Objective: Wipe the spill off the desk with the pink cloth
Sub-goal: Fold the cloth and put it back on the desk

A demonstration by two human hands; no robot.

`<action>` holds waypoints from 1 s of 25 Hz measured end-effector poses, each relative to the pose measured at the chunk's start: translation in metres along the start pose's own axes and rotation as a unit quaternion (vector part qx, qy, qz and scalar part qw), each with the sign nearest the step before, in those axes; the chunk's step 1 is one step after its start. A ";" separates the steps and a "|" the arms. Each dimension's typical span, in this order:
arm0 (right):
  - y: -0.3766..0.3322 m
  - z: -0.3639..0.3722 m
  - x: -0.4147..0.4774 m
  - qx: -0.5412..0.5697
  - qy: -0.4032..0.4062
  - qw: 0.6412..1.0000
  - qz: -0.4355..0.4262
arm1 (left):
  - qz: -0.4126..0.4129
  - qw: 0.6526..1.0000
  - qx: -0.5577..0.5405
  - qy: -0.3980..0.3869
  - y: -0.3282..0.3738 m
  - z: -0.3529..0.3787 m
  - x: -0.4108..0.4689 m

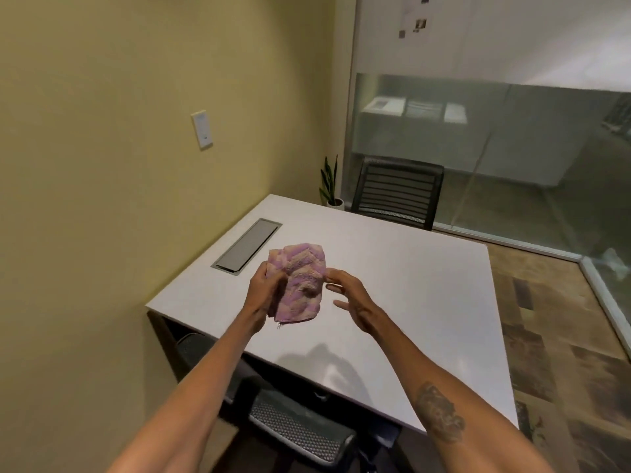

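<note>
Left-hand [263, 295] grip on pink cloth [300, 285]

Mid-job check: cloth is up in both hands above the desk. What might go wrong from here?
The pink cloth is bunched, gripped mainly by the left hand; the right hand only touches its edge, so it may wipe poorly. No spill shows clearly on the desk, so it could be missed. Liquid could get pushed into the cable hatch.

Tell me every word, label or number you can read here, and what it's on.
None can be read.
Sheet on the far wall: small pictures and marks, too blurred.
Wall plate: faint mark, too small.
Papers behind the glass: blurred.
Pink cloth, desk: no writing visible.
</note>
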State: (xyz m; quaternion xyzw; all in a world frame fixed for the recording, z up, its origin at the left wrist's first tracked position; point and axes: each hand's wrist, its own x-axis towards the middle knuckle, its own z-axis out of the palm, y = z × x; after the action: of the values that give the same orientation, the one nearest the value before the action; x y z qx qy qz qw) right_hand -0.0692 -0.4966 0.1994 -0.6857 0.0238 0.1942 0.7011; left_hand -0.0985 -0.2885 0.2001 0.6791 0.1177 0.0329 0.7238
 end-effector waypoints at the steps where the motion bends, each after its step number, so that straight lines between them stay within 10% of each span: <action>1: 0.000 0.017 0.012 0.003 -0.009 1.000 -0.003 | -0.021 0.999 -0.024 -0.009 0.000 -0.020 0.010; 9: 0.033 0.147 0.109 -0.018 -0.076 0.996 0.045 | -0.114 0.992 -0.055 -0.016 -0.023 -0.158 0.084; 25: 0.141 0.292 0.256 0.008 -0.010 0.981 0.191 | -0.144 0.955 0.260 0.013 -0.145 -0.292 0.222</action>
State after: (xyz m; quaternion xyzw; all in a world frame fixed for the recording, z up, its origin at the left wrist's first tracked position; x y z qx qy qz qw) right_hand 0.0562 -0.1545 0.0055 -0.6608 0.1489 0.3317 0.6566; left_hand 0.0374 0.0313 0.0144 0.8195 0.2279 -0.0942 0.5173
